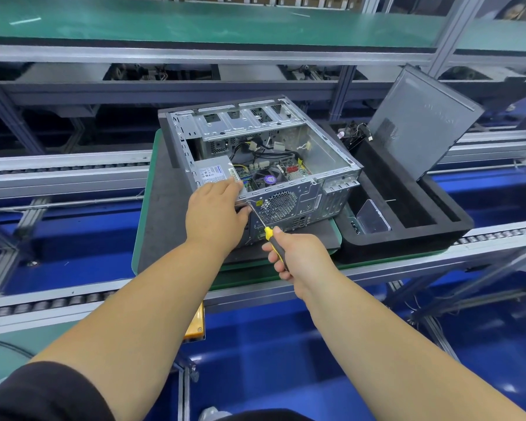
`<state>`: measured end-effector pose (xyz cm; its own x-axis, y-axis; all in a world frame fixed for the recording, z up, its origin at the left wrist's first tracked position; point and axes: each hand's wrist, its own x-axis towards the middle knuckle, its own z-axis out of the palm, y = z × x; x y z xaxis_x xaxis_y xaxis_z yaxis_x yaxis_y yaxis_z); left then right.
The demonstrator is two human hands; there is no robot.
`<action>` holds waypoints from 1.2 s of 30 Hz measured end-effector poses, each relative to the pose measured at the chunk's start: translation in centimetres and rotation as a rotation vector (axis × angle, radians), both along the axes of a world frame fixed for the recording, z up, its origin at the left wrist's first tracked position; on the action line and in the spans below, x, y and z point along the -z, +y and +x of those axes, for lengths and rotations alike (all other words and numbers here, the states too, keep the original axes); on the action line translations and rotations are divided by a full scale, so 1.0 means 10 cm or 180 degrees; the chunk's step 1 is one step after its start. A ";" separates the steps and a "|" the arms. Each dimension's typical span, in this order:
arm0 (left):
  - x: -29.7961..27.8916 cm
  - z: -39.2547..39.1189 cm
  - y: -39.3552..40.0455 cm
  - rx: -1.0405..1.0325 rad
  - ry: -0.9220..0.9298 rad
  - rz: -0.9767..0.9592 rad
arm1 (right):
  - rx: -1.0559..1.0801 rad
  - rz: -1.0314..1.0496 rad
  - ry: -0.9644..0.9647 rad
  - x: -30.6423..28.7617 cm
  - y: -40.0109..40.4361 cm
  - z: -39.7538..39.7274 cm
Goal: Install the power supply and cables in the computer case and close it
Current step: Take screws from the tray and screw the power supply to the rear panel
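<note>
An open silver computer case lies on its side on a grey mat, rear panel toward me. The grey power supply sits in its near left corner, with cables and a fan-topped motherboard behind it. My left hand grips the case's rear corner at the power supply, fingers over the top edge, thumb on the rear panel. My right hand grips a yellow-and-black screwdriver, its tip at the rear panel beside the left thumb. The dark side panel leans upright at the right.
A black foam tray right of the case holds a clear plastic box and loose wires at its far end. The green pallet rests on a roller conveyor with aluminium rails. A green shelf runs overhead behind.
</note>
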<state>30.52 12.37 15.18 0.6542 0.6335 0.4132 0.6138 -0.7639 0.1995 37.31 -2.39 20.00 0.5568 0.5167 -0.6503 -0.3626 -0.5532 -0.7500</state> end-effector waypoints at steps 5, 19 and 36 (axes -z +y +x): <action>0.00 0.00 0.00 0.0004 0.0040 -0.0033 | 0.0006 0.0150 0.0417 -0.01 -0.01 0.00; 0.00 0.00 0.00 0.0007 0.0080 -0.0007 | 0.0261 0.0306 -0.0658 0.30 0.05 0.04; -0.09 -0.04 -0.04 0.0096 0.0168 -0.0263 | -0.0246 0.0205 -0.0713 0.27 -0.05 0.22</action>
<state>30.15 11.95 16.08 0.6930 0.6436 0.3247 0.6020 -0.7645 0.2306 39.48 -2.84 17.31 0.6406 0.5997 -0.4795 -0.1419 -0.5212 -0.8415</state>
